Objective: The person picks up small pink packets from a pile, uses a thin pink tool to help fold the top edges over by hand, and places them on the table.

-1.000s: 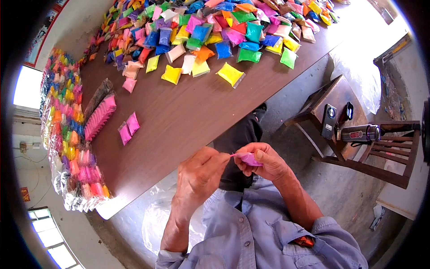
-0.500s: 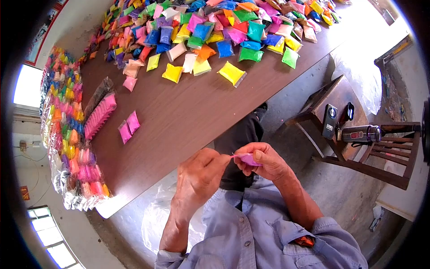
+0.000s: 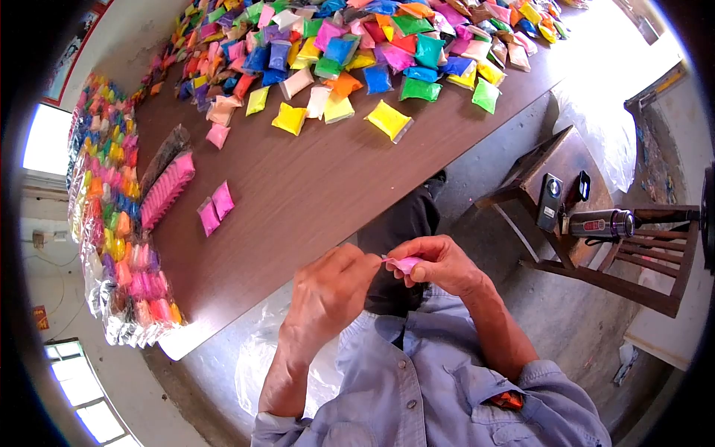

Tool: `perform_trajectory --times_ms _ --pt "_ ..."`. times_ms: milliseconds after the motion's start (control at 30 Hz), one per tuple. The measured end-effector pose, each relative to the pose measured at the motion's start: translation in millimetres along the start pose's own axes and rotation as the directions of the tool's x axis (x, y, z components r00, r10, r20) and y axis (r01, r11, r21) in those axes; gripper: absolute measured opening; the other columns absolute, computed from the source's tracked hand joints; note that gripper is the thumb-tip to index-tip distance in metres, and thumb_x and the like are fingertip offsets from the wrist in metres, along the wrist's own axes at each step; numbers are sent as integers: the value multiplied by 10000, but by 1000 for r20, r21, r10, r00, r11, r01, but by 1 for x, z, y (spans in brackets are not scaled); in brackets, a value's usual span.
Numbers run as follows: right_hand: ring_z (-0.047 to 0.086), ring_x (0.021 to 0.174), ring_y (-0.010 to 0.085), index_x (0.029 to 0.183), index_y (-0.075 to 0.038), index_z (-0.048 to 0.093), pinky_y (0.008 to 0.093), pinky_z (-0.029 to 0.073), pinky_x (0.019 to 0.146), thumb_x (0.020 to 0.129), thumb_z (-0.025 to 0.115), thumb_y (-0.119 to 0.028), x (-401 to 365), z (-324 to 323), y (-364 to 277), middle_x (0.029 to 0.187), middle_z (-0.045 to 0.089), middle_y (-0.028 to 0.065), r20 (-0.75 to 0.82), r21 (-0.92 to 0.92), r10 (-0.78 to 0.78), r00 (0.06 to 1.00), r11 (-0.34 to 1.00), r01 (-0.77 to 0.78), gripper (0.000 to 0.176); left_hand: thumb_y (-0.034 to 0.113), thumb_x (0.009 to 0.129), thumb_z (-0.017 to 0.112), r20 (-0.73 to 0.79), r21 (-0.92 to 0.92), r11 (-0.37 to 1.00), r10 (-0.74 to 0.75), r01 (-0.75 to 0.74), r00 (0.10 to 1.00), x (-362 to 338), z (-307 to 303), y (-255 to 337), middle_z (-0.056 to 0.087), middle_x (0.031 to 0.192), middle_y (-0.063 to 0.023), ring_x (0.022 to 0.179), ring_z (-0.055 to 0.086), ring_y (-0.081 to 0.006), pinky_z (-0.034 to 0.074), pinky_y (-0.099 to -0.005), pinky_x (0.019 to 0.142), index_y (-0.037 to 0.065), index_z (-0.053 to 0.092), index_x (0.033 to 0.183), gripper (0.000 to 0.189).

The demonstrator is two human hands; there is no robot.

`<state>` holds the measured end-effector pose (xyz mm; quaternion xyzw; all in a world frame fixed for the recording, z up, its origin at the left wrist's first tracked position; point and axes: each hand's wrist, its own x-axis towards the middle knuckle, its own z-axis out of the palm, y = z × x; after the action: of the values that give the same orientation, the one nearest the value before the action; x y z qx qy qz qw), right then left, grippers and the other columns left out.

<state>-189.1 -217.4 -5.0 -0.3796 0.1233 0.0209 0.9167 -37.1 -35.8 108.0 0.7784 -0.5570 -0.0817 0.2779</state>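
Observation:
Above my lap I hold a small pink packet (image 3: pixel 407 264) between my two hands. My right hand (image 3: pixel 441 264) is closed around its body, with the thumb on top. My left hand (image 3: pixel 339 287) is closed in a pinch at the packet's left end; the fingertips are partly hidden behind the back of the hand. Two pink packets (image 3: pixel 216 208) lie side by side on the brown table (image 3: pixel 298 201) ahead and to the left. Near them rests a row of pink packets (image 3: pixel 167 192) beside a clear plastic wrapper.
A large heap of coloured packets (image 3: pixel 357 52) covers the table's far side. Stacked bagged packets (image 3: pixel 123 223) line its left edge. To the right stand a wooden stool (image 3: pixel 558 194) with a phone-like device (image 3: pixel 550 200) and a flask (image 3: pixel 602 223), and a wooden chair (image 3: pixel 655 261).
The pink packet has tilted and shows less of its face in my right hand. Both hands stay almost in place, with the left still pinching its end.

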Motion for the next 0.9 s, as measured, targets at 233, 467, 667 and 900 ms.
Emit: perform_trajectory --times_ms 233,467,667,900 --pt "697 1152 203 1197 -2 799 329 522 1023 807 983 -203 2 3 -21 1244 771 110 37 -409 -40 998 911 52 475 60 916 785 72 -66 996 -50 55 996 2 -3 -6 689 900 -80 806 716 -312 572 -417 685 78 761 1030 118" --pt "707 1148 223 1192 -3 804 354 536 1008 802 980 -206 3 4 -37 1235 771 132 110 -566 -109 988 810 152 474 100 961 760 218 -285 937 -142 202 966 7 -1 -8 737 904 -113 773 717 -314 564 -411 689 62 767 994 50" --pt "703 1149 208 1220 -7 798 351 543 1003 830 955 -189 4 2 -38 1253 764 114 109 -566 -202 973 792 228 458 103 981 760 330 -515 766 -238 385 914 1 3 -6 736 857 -101 697 650 -200 511 -341 642 32 778 1007 78" --pt "700 1136 204 1233 -37 807 333 547 971 816 967 -197 3 -2 -34 1267 760 98 55 -536 -186 981 823 187 474 104 997 788 197 -487 801 -288 349 937 2 -3 -14 710 796 -40 679 575 -85 456 -276 590 -11 792 990 115"
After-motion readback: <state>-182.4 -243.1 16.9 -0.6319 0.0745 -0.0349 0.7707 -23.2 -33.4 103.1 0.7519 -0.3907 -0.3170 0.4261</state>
